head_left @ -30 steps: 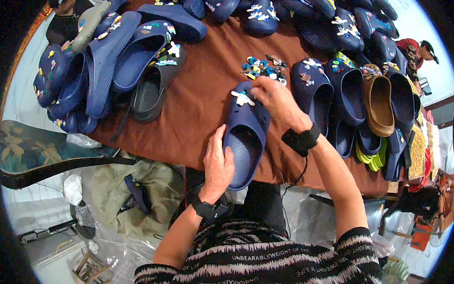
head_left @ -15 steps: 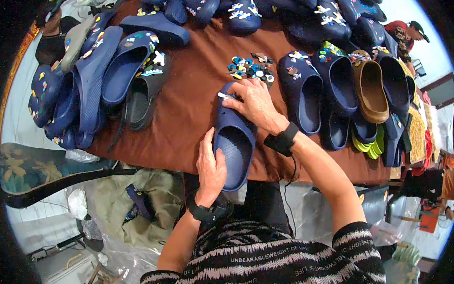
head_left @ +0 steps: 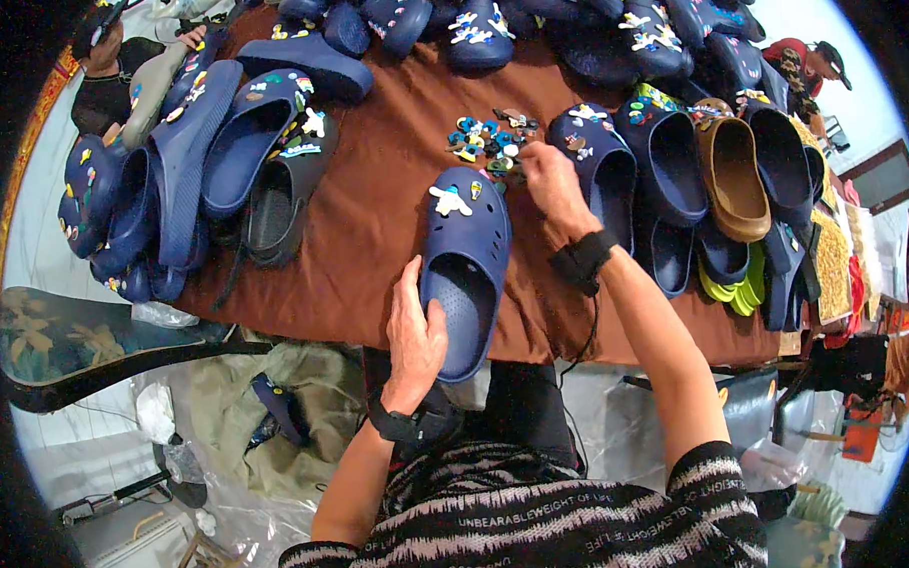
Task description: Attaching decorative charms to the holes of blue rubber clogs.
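Note:
A dark blue clog [head_left: 466, 264] lies toe-away on the brown table cloth [head_left: 392, 206], with a white charm and a small one on its toe. My left hand [head_left: 416, 335] grips the clog's heel edge. My right hand [head_left: 551, 185] reaches past the toe into a small pile of colourful shoe charms [head_left: 490, 143], fingers pinched together there; whether it holds a charm is hidden. Both wrists wear black bands.
Many dark blue clogs [head_left: 200, 163] are heaped at the left, back and right of the table. A brown clog [head_left: 736, 174] and green ones [head_left: 730, 284] sit at the right. Two other people [head_left: 106, 56] are at the far corners. Bags lie on the floor.
My right hand has left the clog's toe and moved away to the charm pile. A white charm now shows on the toe. My left hand stays on the heel.

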Tool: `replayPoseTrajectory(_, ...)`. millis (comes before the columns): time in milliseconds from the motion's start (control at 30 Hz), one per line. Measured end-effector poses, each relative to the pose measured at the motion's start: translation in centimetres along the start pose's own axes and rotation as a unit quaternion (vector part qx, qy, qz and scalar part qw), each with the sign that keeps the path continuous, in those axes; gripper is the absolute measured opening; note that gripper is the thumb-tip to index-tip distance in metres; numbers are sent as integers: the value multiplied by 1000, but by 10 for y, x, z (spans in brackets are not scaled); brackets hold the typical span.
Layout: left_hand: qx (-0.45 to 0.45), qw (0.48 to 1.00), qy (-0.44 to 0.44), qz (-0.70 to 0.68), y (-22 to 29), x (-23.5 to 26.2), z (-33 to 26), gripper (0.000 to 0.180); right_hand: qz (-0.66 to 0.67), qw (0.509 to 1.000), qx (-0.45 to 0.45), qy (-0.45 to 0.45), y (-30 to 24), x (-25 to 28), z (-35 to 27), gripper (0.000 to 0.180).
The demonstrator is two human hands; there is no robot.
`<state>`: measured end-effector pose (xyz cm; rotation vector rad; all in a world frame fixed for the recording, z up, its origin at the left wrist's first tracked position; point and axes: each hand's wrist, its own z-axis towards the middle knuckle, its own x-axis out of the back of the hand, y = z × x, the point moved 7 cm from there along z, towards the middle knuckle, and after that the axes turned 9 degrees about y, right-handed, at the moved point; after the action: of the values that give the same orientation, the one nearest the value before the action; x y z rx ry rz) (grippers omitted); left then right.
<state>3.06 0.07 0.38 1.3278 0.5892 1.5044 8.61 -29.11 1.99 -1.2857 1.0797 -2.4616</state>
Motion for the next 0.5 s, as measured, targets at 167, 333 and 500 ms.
replayPoseTrajectory(167, -26, 1000, -4, 5, 19, 3, 9, 62, -59, 997, 42, 16, 27, -5, 35, 22)
replayPoseTrajectory(333, -72, 997, 15, 33, 30, -5, 9, 65, -89, 995, 37, -34, 12, -31, 47, 25)
replayPoseTrajectory(500, -78, 996, 17, 37, 30, -7, 9, 65, -146, 983, 113, -11, 5, -37, 45, 27)
